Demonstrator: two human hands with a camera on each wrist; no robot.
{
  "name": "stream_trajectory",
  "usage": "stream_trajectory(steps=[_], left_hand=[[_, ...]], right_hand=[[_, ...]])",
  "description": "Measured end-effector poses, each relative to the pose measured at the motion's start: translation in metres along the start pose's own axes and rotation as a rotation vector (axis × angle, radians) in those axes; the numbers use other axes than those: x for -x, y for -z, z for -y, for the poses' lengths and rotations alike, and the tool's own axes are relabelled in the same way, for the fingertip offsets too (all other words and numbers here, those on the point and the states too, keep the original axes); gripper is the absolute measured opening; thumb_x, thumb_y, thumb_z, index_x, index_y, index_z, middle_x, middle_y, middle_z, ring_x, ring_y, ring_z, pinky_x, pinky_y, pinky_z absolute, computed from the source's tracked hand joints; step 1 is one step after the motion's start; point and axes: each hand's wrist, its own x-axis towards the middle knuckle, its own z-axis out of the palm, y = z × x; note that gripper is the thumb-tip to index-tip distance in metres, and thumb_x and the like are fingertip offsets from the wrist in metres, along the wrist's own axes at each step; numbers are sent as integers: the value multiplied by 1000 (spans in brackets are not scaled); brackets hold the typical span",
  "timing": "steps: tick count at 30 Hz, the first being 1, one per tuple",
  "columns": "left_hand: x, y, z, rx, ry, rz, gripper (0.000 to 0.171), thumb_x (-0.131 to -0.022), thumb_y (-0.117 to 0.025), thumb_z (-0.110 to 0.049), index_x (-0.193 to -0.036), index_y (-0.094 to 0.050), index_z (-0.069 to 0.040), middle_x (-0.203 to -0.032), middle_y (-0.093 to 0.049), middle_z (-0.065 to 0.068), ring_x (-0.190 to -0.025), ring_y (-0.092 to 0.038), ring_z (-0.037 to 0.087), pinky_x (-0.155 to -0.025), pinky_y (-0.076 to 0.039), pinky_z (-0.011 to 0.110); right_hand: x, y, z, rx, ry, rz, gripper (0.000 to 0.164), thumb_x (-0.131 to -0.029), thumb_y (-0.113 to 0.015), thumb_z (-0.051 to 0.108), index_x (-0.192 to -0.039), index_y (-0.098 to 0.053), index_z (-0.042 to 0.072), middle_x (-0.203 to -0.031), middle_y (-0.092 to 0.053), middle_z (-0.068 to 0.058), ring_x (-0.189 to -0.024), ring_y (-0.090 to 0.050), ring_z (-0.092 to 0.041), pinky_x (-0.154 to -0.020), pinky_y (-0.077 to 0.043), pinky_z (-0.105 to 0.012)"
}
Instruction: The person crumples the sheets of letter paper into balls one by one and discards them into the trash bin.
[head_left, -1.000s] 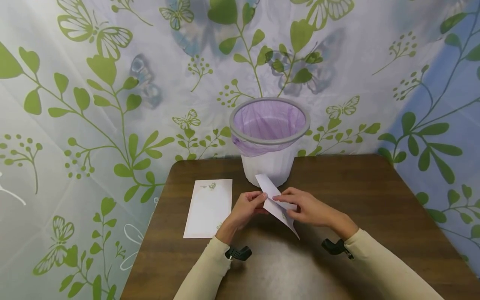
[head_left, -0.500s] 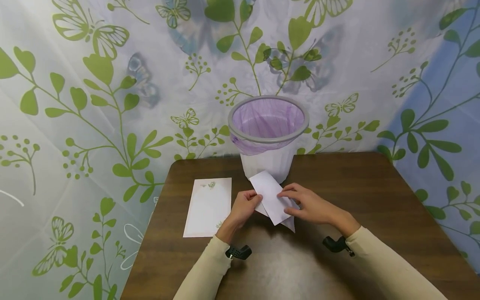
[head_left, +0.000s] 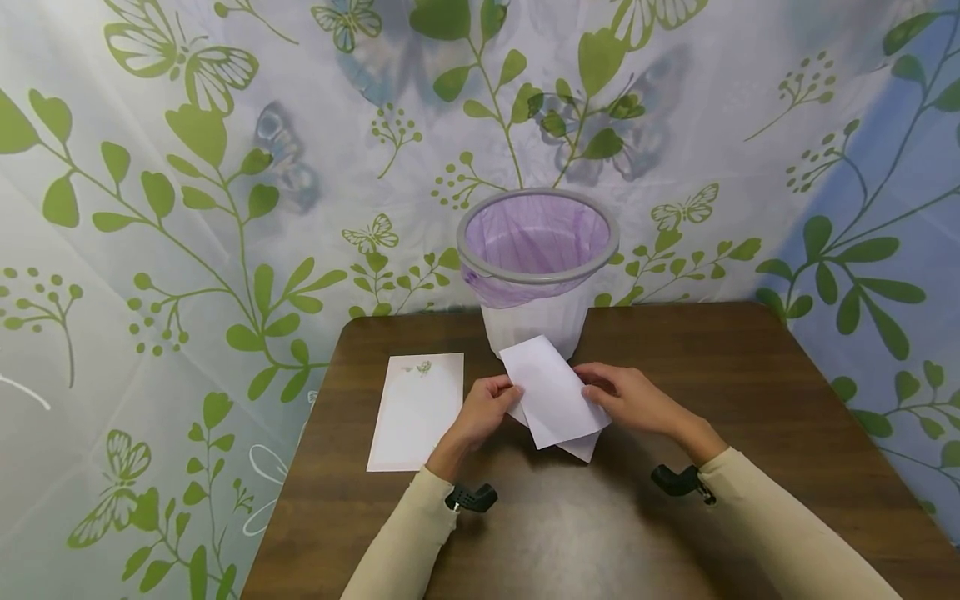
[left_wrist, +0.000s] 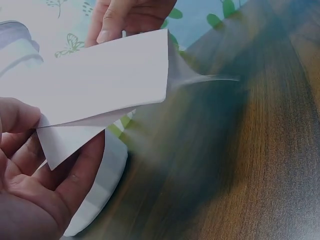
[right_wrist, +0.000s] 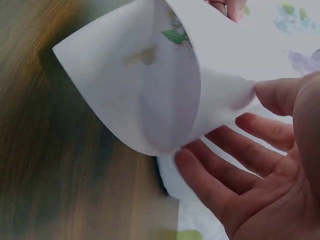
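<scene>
A sheet of paper [head_left: 553, 392], folded over on itself at a slant, is held up above the table in front of the bin. Its outer side is plain white; in the right wrist view a green leaf print shows on the inner face of the curved paper [right_wrist: 115, 85]. My left hand [head_left: 485, 410] pinches its left edge, thumb on top and fingers beneath, as the left wrist view also shows of the left hand [left_wrist: 45, 175]. On the right edge, my right hand [head_left: 630, 398] holds the paper between thumb and fingers.
A white bin [head_left: 536, 321] with a grey rim and purple liner stands at the table's back, just beyond the paper. Another sheet with small floral prints [head_left: 417, 417] lies flat at the left of the brown table [head_left: 675, 350]. A patterned curtain [head_left: 360, 167] hangs behind.
The upper part of the paper has been folded over, so its plain side faces up. My right hand has moved from the paper's surface to its right edge. The left hand keeps its pinch.
</scene>
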Motion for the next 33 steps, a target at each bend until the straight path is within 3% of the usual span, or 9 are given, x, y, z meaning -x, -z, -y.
stream_trajectory(steps=[8,14,17,21,24,27,33], left_hand=[[1,1,1,-32,-10,-33,27,-111,-60,-8,-126,-72,11,-110,-80,24,-82,-74,13,-70,-63,27],[2,1,4,-99,-30,-51,19,-107,-67,-10,-115,-75,6,-105,-81,21,-79,-71,10,-67,-59,23],[3,1,4,-89,-28,-60,16,-106,-71,-8,-114,-75,5,-103,-80,18,-76,-71,12,-64,-64,31],[3,0,3,-53,-35,-81,16,-104,-71,-4,-117,-76,6,-100,-79,17,-71,-73,16,-63,-66,56],[2,0,3,-51,-48,-92,20,-103,-69,-1,-121,-78,4,-107,-80,18,-75,-75,18,-67,-66,61],[1,0,3,-29,-34,-79,26,-103,-65,2,-125,-79,2,-116,-80,17,-81,-76,18,-69,-68,51],[1,-1,0,179,62,39,41,-107,-45,-7,-134,-68,14,-129,-75,18,-93,-73,19,-74,-67,33]], right_hand=[[-1,0,-2,-106,-23,-27,37,-103,-77,13,-139,-73,8,-115,-83,-7,-103,-77,-18,-84,-63,-30],[-2,0,-5,-164,-28,-82,26,-101,-77,7,-126,-80,7,-109,-83,-6,-96,-77,-15,-79,-61,-24],[-2,0,-5,-181,-22,-100,23,-101,-77,5,-123,-81,6,-111,-83,-9,-97,-77,-14,-81,-61,-23],[-2,1,-5,-232,-31,-107,24,-101,-75,2,-124,-82,7,-118,-82,-12,-95,-78,-13,-78,-63,-26],[-1,2,-4,-265,-42,-103,24,-101,-75,2,-122,-84,10,-119,-82,-13,-90,-77,-13,-73,-63,-28],[-1,3,-2,-250,-34,-120,24,-100,-74,1,-116,-86,14,-114,-83,-10,-86,-74,-12,-70,-62,-28],[-1,4,-2,-180,-15,-199,28,-96,-76,-4,-107,-89,19,-106,-85,-5,-85,-72,-8,-67,-58,-23]])
